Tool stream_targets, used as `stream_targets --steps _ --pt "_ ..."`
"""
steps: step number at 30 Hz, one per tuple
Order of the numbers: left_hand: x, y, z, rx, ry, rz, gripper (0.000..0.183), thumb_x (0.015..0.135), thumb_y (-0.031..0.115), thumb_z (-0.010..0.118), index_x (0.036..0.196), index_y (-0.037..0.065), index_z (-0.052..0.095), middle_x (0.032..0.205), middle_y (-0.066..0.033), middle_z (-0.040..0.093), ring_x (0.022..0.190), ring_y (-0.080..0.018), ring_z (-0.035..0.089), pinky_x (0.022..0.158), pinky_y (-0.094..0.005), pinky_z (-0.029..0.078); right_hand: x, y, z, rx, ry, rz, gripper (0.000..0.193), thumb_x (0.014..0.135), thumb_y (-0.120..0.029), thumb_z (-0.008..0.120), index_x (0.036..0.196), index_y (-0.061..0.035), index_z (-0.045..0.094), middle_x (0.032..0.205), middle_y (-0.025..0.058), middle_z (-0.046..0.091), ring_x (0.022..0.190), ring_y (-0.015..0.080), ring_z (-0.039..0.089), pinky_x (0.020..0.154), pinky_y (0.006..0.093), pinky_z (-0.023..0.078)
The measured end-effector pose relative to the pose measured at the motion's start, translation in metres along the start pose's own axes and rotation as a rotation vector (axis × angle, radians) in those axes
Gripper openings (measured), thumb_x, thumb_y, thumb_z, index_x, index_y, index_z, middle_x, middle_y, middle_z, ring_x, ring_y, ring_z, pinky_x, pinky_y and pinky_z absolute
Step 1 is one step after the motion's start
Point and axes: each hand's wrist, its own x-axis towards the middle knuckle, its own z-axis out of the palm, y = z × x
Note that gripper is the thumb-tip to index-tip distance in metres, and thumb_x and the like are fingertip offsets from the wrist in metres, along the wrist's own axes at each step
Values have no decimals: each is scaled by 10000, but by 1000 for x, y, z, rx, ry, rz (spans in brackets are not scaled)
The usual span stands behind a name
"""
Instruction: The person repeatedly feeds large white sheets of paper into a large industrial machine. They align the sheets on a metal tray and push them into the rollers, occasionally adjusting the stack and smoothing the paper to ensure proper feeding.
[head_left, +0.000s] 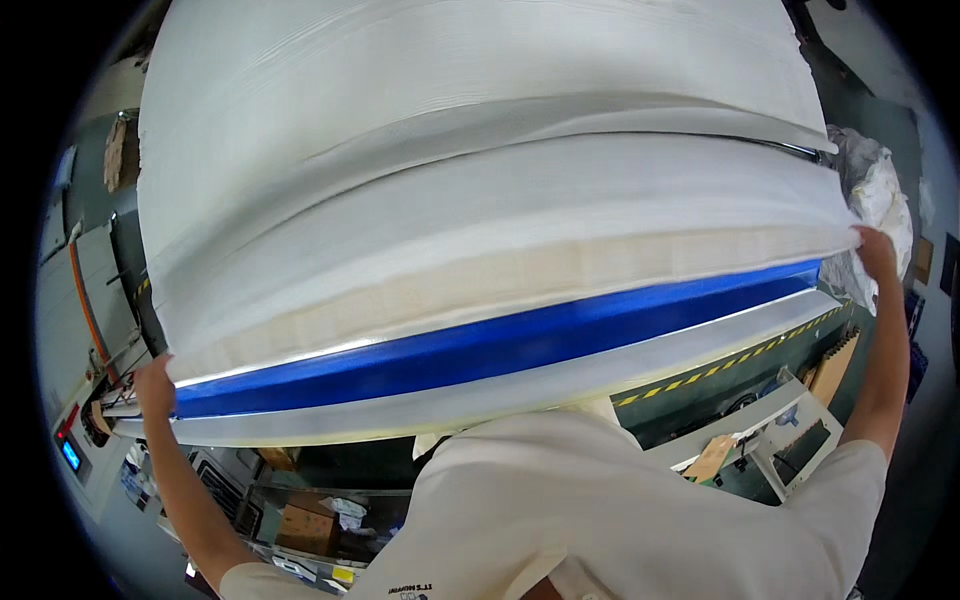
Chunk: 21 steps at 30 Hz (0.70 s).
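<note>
Sheeting [500, 195], wide and white, is held out by both near corners, its near edge running along the far side of a long blue strip [500, 345]. Its left corner is pinched in the curled fingers of the left hand [155, 388], beside the strip's left end, and its right corner in those of the right hand [876, 253], near a crumpled plastic bag [885, 195]; whether sheeting and strip touch cannot be told

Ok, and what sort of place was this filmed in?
Likely a factory workshop: a wide white sheet runs beside a long blue strip, a small lit blue display is at left, and yellow-and-black striped tape marks the green floor.
</note>
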Motion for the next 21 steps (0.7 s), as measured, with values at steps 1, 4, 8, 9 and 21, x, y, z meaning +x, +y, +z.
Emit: stream_targets --steps 1,4,8,9,21 --pt "-6 18 6 -37 -133 -54 362 785 41 522 1115 141 634 1053 -103 657 1001 -316 602 995 -494 367 -7 -8 5 -23 -57 -38 324 754 -73 562 1068 -105 636 991 147 660 925 327 618 817 410 492" --pt "-31 32 57 200 -328 142 335 787 80 530 1084 163 659 1084 -64 657 1013 -268 611 992 -481 390 -29 -32 39 -57 -109 -115 263 718 -108 585 955 -128 697 886 146 670 838 322 632 770 435 493" --pt "-39 79 72 306 -565 175 302 784 95 565 1055 171 673 1107 -53 646 1068 -233 590 992 -470 391 -51 -60 68 -229 -349 -120 194 727 -144 582 884 -119 693 847 133 665 837 318 626 759 441 490" --pt "-39 81 83 311 -572 168 274 784 105 585 1034 154 686 1111 -54 647 1070 -247 593 961 -452 422 -54 -63 74 -230 -371 -135 180 730 -149 582 872 -116 688 841 129 663 838 321 624 759 445 488" --pt "-16 78 112 264 -520 -385 259 909 223 485 1057 149 685 1106 -100 667 1030 -274 628 873 -462 391 -63 -65 137 -375 -440 -182 195 828 -163 513 824 -67 682 911 125 662 899 312 627 789 433 501"
